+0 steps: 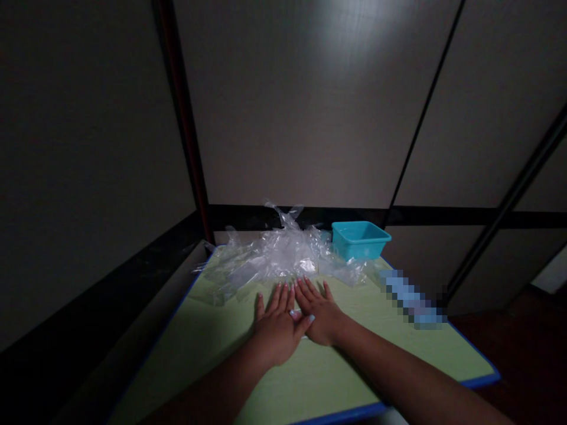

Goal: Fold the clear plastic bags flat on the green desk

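My left hand (277,333) lies palm down at the middle of the table, fingers stretched forward. Beside it, my right hand (321,316) is also flat, its fingers pointing away from me. The thumbs overlap between the two hands. A small white edge shows under them; what it belongs to is hidden. Just beyond my fingertips spreads a heap of crumpled clear plastic bags (283,254). Neither hand grips anything that I can see.
A turquoise plastic basket (361,241) stands at the back right of the green table (328,378), which has a blue edge. Near the right edge lies a blurred-out light blue item (411,300). Dark-trimmed panels (301,118) rise directly behind the table.
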### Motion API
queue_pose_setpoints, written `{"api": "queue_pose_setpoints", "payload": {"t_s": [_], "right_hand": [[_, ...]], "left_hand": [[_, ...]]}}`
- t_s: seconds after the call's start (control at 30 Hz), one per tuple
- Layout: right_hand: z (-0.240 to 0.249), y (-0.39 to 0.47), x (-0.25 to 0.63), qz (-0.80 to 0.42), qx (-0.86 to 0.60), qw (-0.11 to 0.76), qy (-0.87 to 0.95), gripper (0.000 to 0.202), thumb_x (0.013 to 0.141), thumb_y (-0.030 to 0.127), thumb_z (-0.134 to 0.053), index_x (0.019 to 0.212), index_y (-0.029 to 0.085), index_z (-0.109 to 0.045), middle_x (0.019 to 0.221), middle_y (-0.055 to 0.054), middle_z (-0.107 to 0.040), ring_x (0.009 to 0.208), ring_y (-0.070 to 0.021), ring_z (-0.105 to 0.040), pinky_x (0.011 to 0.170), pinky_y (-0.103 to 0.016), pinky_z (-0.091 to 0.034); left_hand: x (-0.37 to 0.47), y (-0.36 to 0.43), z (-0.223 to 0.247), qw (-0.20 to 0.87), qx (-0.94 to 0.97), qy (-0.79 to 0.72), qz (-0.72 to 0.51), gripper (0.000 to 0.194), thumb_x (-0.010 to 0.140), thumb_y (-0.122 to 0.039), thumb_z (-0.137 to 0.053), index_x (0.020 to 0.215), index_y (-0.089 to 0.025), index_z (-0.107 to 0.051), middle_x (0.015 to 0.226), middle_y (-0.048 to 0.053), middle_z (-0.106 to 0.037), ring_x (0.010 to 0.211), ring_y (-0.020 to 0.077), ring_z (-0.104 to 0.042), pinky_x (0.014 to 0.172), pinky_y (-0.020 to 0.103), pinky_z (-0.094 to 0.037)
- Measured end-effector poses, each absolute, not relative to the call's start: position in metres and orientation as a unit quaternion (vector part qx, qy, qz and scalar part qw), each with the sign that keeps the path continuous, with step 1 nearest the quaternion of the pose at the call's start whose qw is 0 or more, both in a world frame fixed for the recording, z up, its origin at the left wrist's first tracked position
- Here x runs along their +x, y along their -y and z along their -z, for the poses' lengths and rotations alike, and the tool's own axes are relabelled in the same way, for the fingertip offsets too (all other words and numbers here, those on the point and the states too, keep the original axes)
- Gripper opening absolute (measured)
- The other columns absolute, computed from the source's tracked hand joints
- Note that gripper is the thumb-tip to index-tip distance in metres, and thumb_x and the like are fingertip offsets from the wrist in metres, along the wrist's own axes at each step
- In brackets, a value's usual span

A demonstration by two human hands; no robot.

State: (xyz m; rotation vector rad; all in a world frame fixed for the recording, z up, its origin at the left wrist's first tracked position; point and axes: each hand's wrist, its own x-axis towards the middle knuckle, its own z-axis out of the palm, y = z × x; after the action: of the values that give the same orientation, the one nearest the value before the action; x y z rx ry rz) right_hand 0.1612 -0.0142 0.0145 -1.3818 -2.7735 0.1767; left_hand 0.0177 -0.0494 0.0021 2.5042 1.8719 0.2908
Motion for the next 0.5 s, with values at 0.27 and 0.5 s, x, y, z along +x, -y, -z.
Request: {"api": "queue_pose_setpoints", "payload": {"t_s": [0.27, 0.5], "right_hand": [[-0.018, 0.015, 0.164, -0.065, -0.433, 0.012, 0.899, 0.066, 0.091, 0.047, -0.022, 0.144, 0.014, -0.004, 0.149, -0.01, 0.002, 0.137, -0.0248, 0.006, 0.105, -0.057, 0.002], [-0.013, 0.01, 0.176, -0.076, -0.435, 0.04, 0.896, 0.068, 0.089, 0.05, -0.024, 0.144, 0.016, -0.003, 0.15, -0.009, 0.001, 0.137, -0.0246, 0.006, 0.104, -0.058, 0.005]], "left_hand": [[0.016, 0.048, -0.008, 0.006, 0.783, -0.617, -0.081, 0.066, 0.089, -0.055, -0.017, 0.141, -0.016, -0.027, 0.149, 0.009, -0.015, 0.138, 0.0271, -0.005, 0.105, 0.058, -0.004], [0.01, 0.043, -0.009, -0.017, 0.797, -0.595, -0.102, 0.062, 0.091, -0.05, -0.018, 0.142, -0.016, -0.02, 0.15, 0.007, -0.011, 0.138, 0.0252, -0.003, 0.105, 0.058, -0.005]]}}
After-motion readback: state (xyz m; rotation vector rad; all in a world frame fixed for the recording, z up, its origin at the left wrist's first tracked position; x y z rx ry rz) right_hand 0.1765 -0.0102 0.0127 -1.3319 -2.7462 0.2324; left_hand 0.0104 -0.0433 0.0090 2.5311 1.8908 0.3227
